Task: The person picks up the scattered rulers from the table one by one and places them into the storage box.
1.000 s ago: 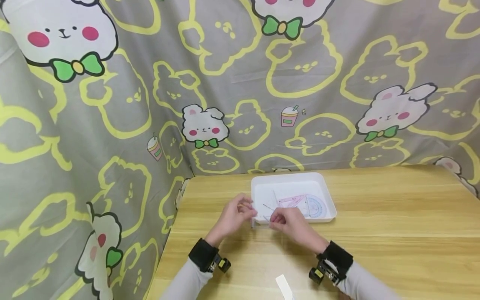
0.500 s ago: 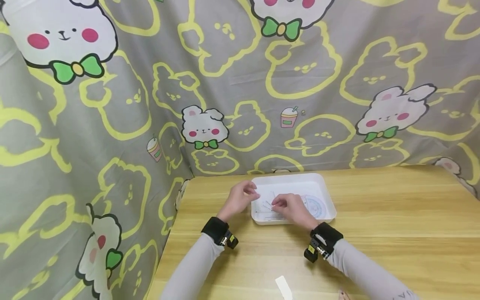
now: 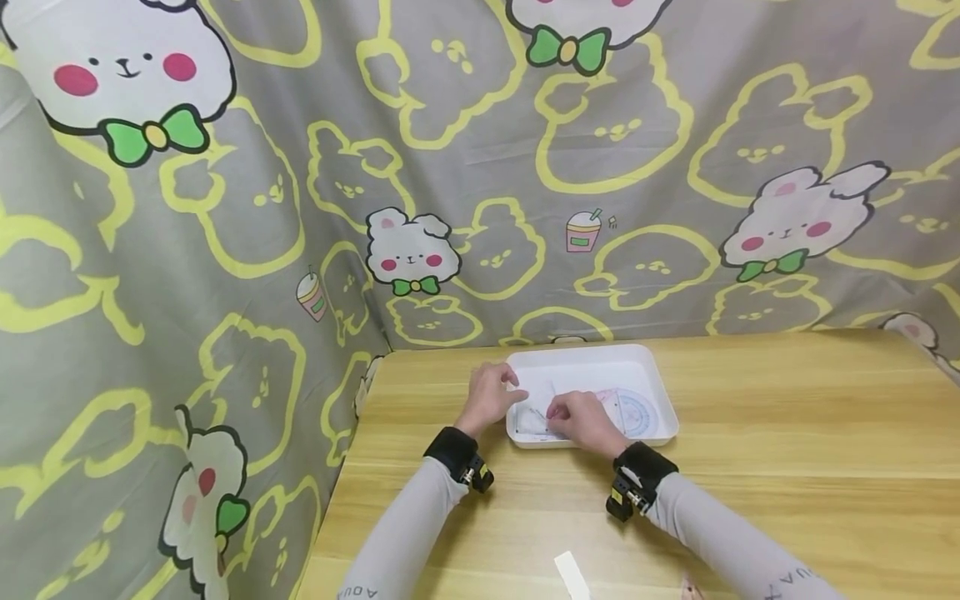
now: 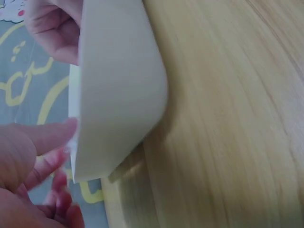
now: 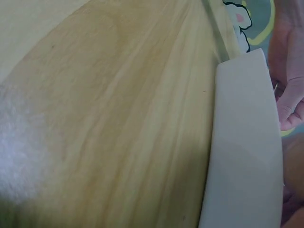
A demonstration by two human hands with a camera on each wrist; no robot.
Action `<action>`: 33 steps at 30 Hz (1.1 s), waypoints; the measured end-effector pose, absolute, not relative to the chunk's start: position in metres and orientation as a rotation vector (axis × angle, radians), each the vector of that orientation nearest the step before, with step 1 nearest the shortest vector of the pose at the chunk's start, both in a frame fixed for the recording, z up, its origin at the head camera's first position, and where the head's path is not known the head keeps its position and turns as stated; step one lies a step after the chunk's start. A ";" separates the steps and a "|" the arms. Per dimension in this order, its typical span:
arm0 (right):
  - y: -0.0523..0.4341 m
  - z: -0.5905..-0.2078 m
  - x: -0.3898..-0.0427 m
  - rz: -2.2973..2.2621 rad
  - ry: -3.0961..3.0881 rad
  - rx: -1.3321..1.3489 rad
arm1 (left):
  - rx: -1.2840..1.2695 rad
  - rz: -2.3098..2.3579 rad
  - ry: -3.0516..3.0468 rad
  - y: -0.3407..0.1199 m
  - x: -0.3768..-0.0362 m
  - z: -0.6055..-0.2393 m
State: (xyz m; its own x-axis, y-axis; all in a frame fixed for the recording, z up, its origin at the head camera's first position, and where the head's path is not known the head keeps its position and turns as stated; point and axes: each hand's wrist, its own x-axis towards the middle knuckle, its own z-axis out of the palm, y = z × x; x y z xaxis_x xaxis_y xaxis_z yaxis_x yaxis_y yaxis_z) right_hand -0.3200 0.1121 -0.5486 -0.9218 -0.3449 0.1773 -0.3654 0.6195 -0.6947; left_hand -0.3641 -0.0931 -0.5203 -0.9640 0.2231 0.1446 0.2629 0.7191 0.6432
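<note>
A white tray [image 3: 660, 367] sits toward the back of the table. Inside it, my right hand [image 3: 588, 422] has curled fingers and seems to pinch a clear plastic piece [image 3: 534, 421] with fine dark marks; its exact kind is unclear. Over the tray's left rim is my left hand [image 3: 489, 396], thumb and fingers bent but apart. The left wrist view shows these left fingers [image 4: 45, 168] blurred beside the tray wall, with no grip visible. A bluish protractor [image 3: 637, 412] lies at the tray's right, beside a partly covered pinkish drawing piece [image 3: 606, 400].
Wooden table [image 3: 787, 433] surrounds the tray. A narrow white strip [image 3: 572, 575] lies near the front edge. Patterned grey curtain [image 3: 480, 167] hangs close behind the table and along its left side.
Both hands have moved from the tray's front edge farther over it, carrying the clear piece into the tray. My left hand has come off that piece and risen to the left rim.
</note>
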 end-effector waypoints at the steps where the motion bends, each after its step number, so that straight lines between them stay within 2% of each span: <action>1: 0.112 -0.549 -0.320 1.201 -2.808 0.616 | -0.385 -1.072 -2.870 -0.092 -0.364 -0.520; 7: 0.110 -0.549 -0.319 1.181 -2.821 0.623 | -0.261 -0.947 -2.941 -0.089 -0.361 -0.520; 16: 0.108 -0.550 -0.318 1.191 -2.809 0.631 | -0.317 -0.653 -2.964 -0.088 -0.357 -0.526; 33: 0.110 -0.548 -0.317 1.222 -2.828 0.581 | -0.412 -0.755 -3.133 -0.090 -0.341 -0.531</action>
State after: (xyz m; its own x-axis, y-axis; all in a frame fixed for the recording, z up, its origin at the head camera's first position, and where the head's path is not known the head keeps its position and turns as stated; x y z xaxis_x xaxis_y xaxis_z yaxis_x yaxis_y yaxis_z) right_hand -0.3166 0.1105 -0.5478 -0.9314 -0.3315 0.1506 -0.3368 0.6273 -0.7022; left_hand -0.3411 -0.0901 -0.5312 -0.9623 0.2685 -0.0446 0.2187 0.8604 0.4603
